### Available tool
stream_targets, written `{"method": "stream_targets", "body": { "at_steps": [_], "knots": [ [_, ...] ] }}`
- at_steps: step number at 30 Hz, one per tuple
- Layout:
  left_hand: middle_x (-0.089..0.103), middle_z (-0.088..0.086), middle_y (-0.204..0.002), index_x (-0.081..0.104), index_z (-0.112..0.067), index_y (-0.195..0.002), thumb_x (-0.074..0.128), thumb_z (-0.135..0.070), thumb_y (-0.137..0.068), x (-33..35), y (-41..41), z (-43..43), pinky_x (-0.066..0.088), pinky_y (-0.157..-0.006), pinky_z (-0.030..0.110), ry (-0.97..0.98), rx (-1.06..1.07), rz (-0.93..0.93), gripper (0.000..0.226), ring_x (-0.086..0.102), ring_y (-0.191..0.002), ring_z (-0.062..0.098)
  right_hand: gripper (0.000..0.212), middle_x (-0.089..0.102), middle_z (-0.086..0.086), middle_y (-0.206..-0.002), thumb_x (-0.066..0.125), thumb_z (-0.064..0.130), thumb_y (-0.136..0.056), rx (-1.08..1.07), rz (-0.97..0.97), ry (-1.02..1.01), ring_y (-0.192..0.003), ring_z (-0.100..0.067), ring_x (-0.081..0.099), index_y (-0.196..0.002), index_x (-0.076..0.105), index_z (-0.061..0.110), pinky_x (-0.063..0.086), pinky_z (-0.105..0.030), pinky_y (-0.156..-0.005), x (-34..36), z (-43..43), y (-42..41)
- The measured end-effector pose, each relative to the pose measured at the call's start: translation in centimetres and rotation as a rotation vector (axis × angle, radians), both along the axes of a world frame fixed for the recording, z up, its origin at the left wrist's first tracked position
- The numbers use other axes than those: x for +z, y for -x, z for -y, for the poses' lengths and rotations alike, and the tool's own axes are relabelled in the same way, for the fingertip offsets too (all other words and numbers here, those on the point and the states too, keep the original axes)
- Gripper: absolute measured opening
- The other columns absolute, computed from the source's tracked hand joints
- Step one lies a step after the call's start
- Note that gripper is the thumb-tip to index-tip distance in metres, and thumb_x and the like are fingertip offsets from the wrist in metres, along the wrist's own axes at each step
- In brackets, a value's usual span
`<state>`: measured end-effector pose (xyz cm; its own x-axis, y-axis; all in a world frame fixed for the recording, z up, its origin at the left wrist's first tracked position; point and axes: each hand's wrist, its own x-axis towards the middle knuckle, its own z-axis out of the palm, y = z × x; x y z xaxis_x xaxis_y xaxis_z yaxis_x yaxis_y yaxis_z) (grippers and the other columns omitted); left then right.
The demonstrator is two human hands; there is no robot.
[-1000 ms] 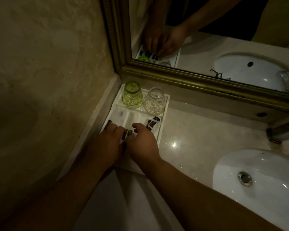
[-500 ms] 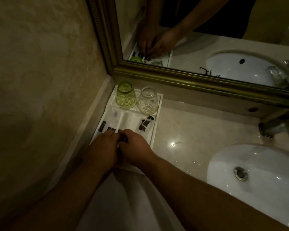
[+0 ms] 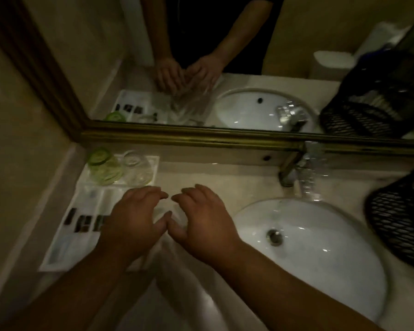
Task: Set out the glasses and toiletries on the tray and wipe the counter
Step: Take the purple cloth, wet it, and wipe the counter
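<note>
1. Beige stone counter (image 3: 225, 182) beside the round white sink (image 3: 320, 235).
2. Left hand (image 3: 134, 220) and right hand (image 3: 201, 220), fingers curled loosely, press a thin clear sheet (image 3: 177, 254).
3. White plastic tray (image 3: 65, 249) with green glass (image 3: 103, 167) lies left, nearer the left hand.

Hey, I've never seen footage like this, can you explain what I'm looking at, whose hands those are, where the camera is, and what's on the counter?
The camera sits on a person's head, looking down at their own bare hands over a bathroom counter. The left hand and right hand hover side by side with curled fingers; something clear and crinkly seems to lie under them, blurred. By the wall is a white tray holding a green glass, a clear glass and small toiletry packets. Right is the sink; the mirror shows the same scene reflected.
</note>
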<state>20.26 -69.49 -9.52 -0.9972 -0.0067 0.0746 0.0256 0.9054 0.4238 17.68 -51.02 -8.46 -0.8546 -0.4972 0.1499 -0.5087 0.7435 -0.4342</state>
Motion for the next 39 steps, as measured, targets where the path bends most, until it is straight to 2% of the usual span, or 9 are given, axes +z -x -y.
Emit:
{"method": "stream_targets", "body": {
  "at_steps": [3,12,17,20,24,26,29,33,39],
  "knots": [
    [0.058,-0.004,-0.145,0.062,-0.031,-0.135,0.057,-0.056,-0.083,3.0,2.5,-8.8,0.042,-0.109,0.043,-0.018,-0.117,0.007,0.057,0.048,-0.134,0.022,0.062,0.057,-0.005,-0.148,0.052,0.061,-0.092,-0.154,-0.039,-0.085,-0.147,-0.030,0.036,-0.141,0.059,0.024,0.028,-0.052,-0.121,2.8,-9.7,0.2],
    [0.051,-0.009,-0.149,0.055,-0.037,-0.139,0.064,-0.057,-0.087,10.3,5.6,-38.3,0.041,-0.107,0.039,-0.059,-0.473,-0.129,0.057,0.043,-0.135,0.017,0.061,0.054,0.002,-0.150,0.047,0.065,-0.090,-0.656,-0.143,-0.166,-0.150,-0.025,0.031,-0.140,0.058,0.030,0.029,-0.054,-0.121,10.7,-39.4,-4.0],
    [0.054,-0.004,-0.146,0.046,-0.035,-0.144,0.054,-0.074,-0.085,11.0,5.9,-50.3,0.047,-0.097,0.040,-0.040,-0.493,-0.074,0.071,0.052,-0.129,0.020,0.050,0.060,0.001,-0.138,0.052,0.055,-0.092,-0.950,-0.196,-0.193,-0.136,-0.022,0.045,-0.132,0.062,0.026,0.038,-0.048,-0.115,11.8,-53.0,-7.4],
    [0.063,-0.001,-0.131,0.046,-0.036,-0.139,0.047,-0.079,-0.083,10.6,6.2,-55.0,0.057,-0.083,0.040,-0.054,-0.407,0.013,0.071,0.063,-0.112,0.021,0.043,0.060,0.003,-0.127,0.057,0.049,-0.094,-1.110,-0.209,-0.115,-0.122,-0.018,0.049,-0.131,0.058,0.026,0.049,-0.043,-0.103,11.2,-59.6,-8.9],
    [0.069,0.001,-0.115,0.049,-0.032,-0.130,0.040,-0.076,-0.089,10.2,6.8,-58.2,0.060,-0.075,0.044,-0.065,-0.295,0.066,0.061,0.067,-0.097,0.025,0.034,0.057,0.006,-0.113,0.058,0.048,-0.095,-1.256,-0.133,-0.015,-0.105,-0.013,0.052,-0.123,0.058,0.029,0.055,-0.036,-0.083,9.7,-65.0,-9.2],
    [0.069,0.003,-0.111,0.050,-0.030,-0.127,0.044,-0.070,-0.092,10.0,7.1,-59.0,0.060,-0.073,0.044,-0.074,-0.238,0.096,0.054,0.068,-0.094,0.027,0.027,0.056,0.012,-0.101,0.060,0.048,-0.096,-1.271,-0.060,0.095,-0.091,-0.007,0.056,-0.117,0.057,0.032,0.052,-0.026,-0.067,8.9,-66.2,-8.6],
    [0.064,-0.002,-0.096,0.054,-0.030,-0.119,0.051,-0.065,-0.093,10.1,7.6,-59.7,0.050,-0.057,0.032,-0.101,-0.176,0.100,0.044,0.063,-0.079,0.020,0.017,0.060,0.018,-0.088,0.063,0.046,-0.096,-1.269,0.031,0.319,-0.077,-0.003,0.063,-0.105,0.052,0.038,0.047,-0.015,-0.049,8.4,-66.9,-7.8],
    [0.060,-0.010,-0.087,0.060,-0.036,-0.110,0.059,-0.066,-0.089,10.7,7.9,-59.4,0.036,-0.049,0.025,-0.096,-0.137,0.098,0.036,0.056,-0.070,0.009,0.018,0.060,0.016,-0.092,0.070,0.044,-0.091,-1.287,0.028,0.461,-0.078,-0.004,0.063,-0.095,0.054,0.037,0.048,-0.016,-0.051,8.4,-67.3,-7.3],
    [0.067,-0.005,-0.084,0.057,-0.036,-0.087,0.068,-0.040,-0.092,10.9,8.0,-59.7,0.045,-0.051,0.028,-0.204,-0.181,0.116,0.012,0.063,-0.072,0.015,0.033,0.062,0.012,-0.103,0.070,0.028,-0.093,-1.283,0.099,0.655,-0.086,-0.004,0.063,-0.114,0.046,0.037,0.047,-0.010,-0.048,8.8,-67.3,-7.0]
  ]
}}
